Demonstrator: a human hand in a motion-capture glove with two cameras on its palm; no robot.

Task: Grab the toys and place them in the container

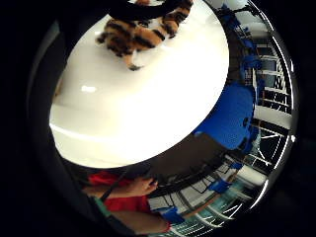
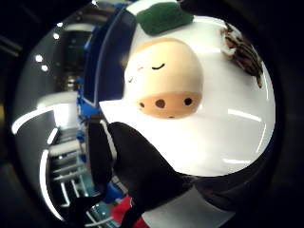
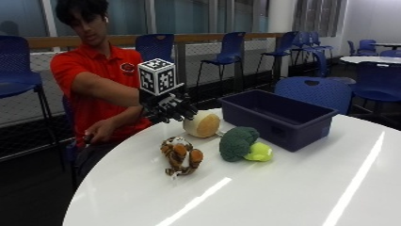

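Outside view: gloved right hand [image 3: 170,109] raised above the white tabletop [image 3: 300,188], fingers loosely curled, holding nothing. Just beside it, round tan toy [image 3: 202,125]. Near that toy: tiger toy [image 3: 180,155], broccoli toy [image 3: 244,145]. Beyond the tan toy, dark blue container [image 3: 276,117].

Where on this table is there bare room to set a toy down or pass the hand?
Bare table lies in front of the tiger and broccoli, and beside the bin toward the far edge. Crowded: the round tan toy, tiger, broccoli and bin cluster by the gloved right hand.
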